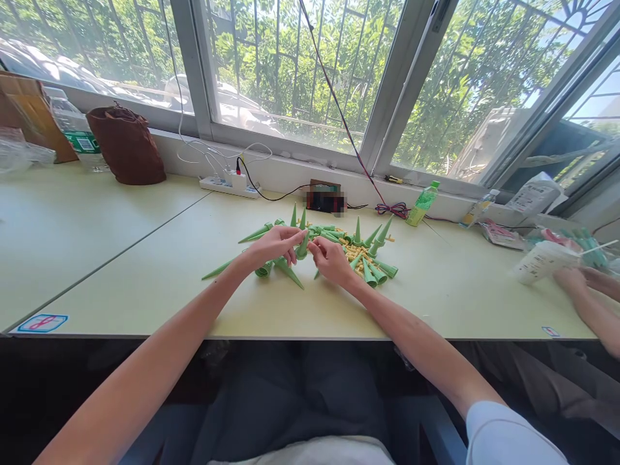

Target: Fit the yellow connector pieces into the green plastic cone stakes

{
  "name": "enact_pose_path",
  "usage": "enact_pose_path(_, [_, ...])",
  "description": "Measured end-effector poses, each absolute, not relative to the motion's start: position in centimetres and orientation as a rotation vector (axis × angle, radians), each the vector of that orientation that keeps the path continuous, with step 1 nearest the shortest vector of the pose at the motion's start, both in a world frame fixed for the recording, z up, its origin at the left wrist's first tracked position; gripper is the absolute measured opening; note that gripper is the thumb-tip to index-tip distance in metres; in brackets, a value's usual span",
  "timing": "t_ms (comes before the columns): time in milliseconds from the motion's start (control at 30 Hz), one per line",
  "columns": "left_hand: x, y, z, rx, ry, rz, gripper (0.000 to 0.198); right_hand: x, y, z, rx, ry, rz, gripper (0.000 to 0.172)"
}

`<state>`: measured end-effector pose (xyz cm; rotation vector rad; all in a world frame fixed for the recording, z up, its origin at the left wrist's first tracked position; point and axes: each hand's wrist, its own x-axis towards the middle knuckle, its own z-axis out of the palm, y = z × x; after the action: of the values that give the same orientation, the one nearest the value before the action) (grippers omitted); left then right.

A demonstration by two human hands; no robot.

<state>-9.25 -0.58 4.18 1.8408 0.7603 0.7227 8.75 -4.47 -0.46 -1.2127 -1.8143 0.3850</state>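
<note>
Over a heap of green plastic cones, my left hand [277, 245] is closed, pinching one green cone [303, 248] upright between thumb and fingers. Just to its right, my right hand [331, 259] is closed too, fingertips pinched close to that cone; whatever they hold, if anything, is hidden. Loose green cones [289, 272] lie around and under my left hand. Beyond my right hand, small yellow pieces [357, 253] are heaped among more green cones [378, 274], some lying with their hollow ends facing me and some standing point up.
A power strip [230, 186], a blurred dark device [327, 199] and a green bottle [423, 203] line the window side. Back left stand a brown bag [126, 145] and a plastic bottle [82, 132]. At right, another person's hands [574, 284] are beside a white container [545, 261].
</note>
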Motion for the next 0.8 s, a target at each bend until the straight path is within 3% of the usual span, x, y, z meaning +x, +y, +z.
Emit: enact_pose_path(800, [-9.42, -0.06, 3.37, 2.078, 0.688, 0.688, 0.059, 9.21, -3.72, -1.01, -1.222, -1.745, 0.296, 0.039])
